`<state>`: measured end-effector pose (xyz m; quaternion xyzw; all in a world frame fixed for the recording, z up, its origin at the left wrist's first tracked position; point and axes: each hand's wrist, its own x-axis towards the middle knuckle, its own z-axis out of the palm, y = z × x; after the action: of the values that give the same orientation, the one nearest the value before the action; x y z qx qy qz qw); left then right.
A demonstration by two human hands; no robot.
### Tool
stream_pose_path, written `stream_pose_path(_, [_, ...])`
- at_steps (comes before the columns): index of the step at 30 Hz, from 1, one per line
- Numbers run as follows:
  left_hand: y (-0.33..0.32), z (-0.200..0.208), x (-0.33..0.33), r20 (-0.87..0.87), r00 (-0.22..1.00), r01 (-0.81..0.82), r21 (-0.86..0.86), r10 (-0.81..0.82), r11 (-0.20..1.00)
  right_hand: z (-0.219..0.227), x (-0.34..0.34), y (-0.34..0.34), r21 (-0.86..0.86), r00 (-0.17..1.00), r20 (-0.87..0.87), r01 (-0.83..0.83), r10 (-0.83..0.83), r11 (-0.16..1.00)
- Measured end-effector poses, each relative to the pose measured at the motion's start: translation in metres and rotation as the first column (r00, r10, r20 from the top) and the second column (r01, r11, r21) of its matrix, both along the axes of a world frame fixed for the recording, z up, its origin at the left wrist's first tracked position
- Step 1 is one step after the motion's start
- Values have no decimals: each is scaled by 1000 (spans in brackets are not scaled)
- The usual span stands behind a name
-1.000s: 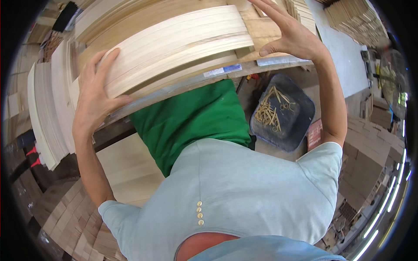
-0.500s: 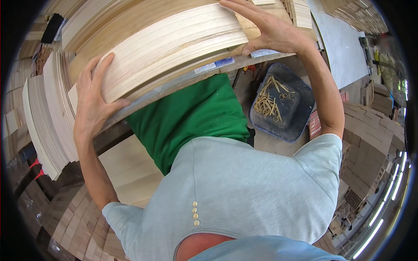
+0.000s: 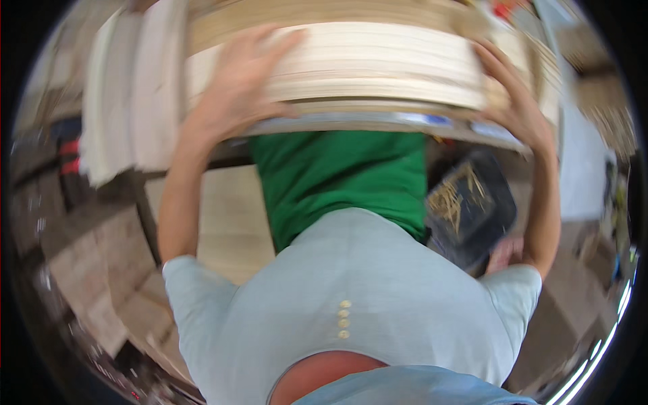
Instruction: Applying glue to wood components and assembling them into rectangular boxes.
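Observation:
A thick stack of pale, thin wooden boards (image 3: 378, 64) lies across the bench in front of me, its layered edges toward me. My left hand (image 3: 236, 84) is over the left part of the stack, fingers spread along the boards and thumb stretched out near the front edge. At the other end, my right hand (image 3: 516, 98) spans the stack's right end, fingertips at the far corner and thumb lower at the near side. Both hands are blurred, so exact contact is hard to make out.
More boards (image 3: 158, 88) stand stacked at the left. Under the bench edge (image 3: 351, 125), to the right of my green-covered lap, is a dark tub (image 3: 499, 209) of tan strips or bands. A pale sheet (image 3: 584, 155) lies at far right; wooden blocks (image 3: 101, 270) sit lower left.
The view has turned, so the stack now lies nearly level instead of slanted. My left hand reaches farther over the boards, its fingers spread; my right hand remains at the right end.

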<state>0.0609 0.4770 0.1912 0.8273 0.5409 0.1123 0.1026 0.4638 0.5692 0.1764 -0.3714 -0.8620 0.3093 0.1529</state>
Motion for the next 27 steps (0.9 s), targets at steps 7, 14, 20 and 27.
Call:
stream_pose_path(7, [-19,60,-79,-275,958,-99,-66,77,993,10,-5,-9,-6,996,63,62,-62,998])
stream_pose_path(14, [-31,21,-109,53,987,-134,-272,154,953,9,-9,-3,-24,991,108,80,-77,996])
stream_pose_path(20, [-27,16,-107,120,971,-160,-323,208,933,11,-5,-2,26,987,150,62,-66,998])
stream_pose_path(27, [-46,0,-108,250,952,-121,-224,177,967,9,-10,-8,-11,991,123,44,-43,999])
